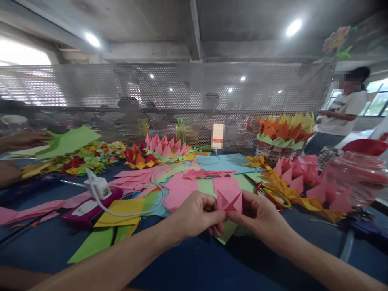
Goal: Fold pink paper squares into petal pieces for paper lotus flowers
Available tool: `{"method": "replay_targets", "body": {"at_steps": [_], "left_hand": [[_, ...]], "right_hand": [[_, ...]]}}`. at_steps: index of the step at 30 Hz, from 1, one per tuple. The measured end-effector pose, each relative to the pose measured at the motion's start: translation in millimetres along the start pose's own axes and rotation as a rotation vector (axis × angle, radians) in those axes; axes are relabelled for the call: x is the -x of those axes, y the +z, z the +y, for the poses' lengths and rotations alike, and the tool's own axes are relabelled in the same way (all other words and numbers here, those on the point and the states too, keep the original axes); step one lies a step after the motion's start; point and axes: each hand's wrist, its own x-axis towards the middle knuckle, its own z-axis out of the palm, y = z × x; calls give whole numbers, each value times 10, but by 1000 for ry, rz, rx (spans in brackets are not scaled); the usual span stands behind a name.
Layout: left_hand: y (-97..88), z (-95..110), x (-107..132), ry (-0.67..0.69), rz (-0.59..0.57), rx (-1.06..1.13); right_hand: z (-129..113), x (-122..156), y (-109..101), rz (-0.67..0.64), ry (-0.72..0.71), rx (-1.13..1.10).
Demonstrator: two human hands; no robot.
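Note:
Between my two hands, just above the blue table, is a piece of pink folding paper (228,193) with its lower corners creased inward into triangles. My left hand (201,214) pinches its lower left edge between thumb and curled fingers. On the other side, my right hand (257,212) grips the right edge, thumb in front and fingers behind. Behind the paper lie loose pink sheets (181,189) and a light green sheet (226,236). A pair of scissors with red and yellow handles (274,193) rests to the right of my right hand.
Left stand a purple power strip (91,208) with a white plug (97,186) and cable. A co-worker's hand (27,140) holds green paper (69,141). Folded paper flowers (166,146), a flower basket (275,151) and a clear jar (357,173) stand farther back and right. A person (344,105) stands behind.

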Motion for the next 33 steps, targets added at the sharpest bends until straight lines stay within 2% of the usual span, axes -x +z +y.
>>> {"method": "replay_targets", "body": {"at_steps": [3,12,18,24,28,33], "left_hand": [[-2,9,0,-1,6,-17],[-22,33,-10,-3,41,-45],[-25,12,-9,-9,6,-66],[-29,-29,16,3,9,-143],[-63,-61,-13,44,54,-164],[-106,-62,-49,37,101,-166]], "right_hand": [[-21,2,-5,-59,1,-76],[-27,5,-31,-107,-46,-213],[-38,27,-35,-109,-27,-186],[-57,73,-6,-95,-17,-20],[34,7,-43,-101,2,-118],[93,-43,-99,-76,19,-121]]}}
